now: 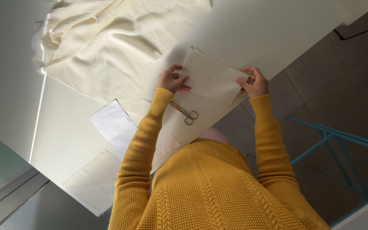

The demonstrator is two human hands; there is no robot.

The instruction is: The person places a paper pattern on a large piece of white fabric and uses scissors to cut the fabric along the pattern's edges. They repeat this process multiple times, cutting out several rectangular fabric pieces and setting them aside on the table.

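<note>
A cut rectangle of cream fabric [211, 76] is held flat over the white table [277, 30], pinched at opposite short edges by the left hand [172, 80] and the right hand [254, 81]. It is judged light, limp and prone to fraying, best gripped at edges or corners. Small scissors [185, 113] lie just below it, seemingly closed; bundled cream cloth [103, 42] lies beyond

Cream fabric piece [209, 77], plain, one tiny dark speck. Larger cloth [107, 42] in same cream. Table [273, 30] white. Scissors [185, 113] silver. Sweater [209, 187] mustard yellow, cable-knit pattern. Paper sheet [112, 121] white. Floor [324, 81] grey-brown tiled. Frame [337, 138] teal.
</note>
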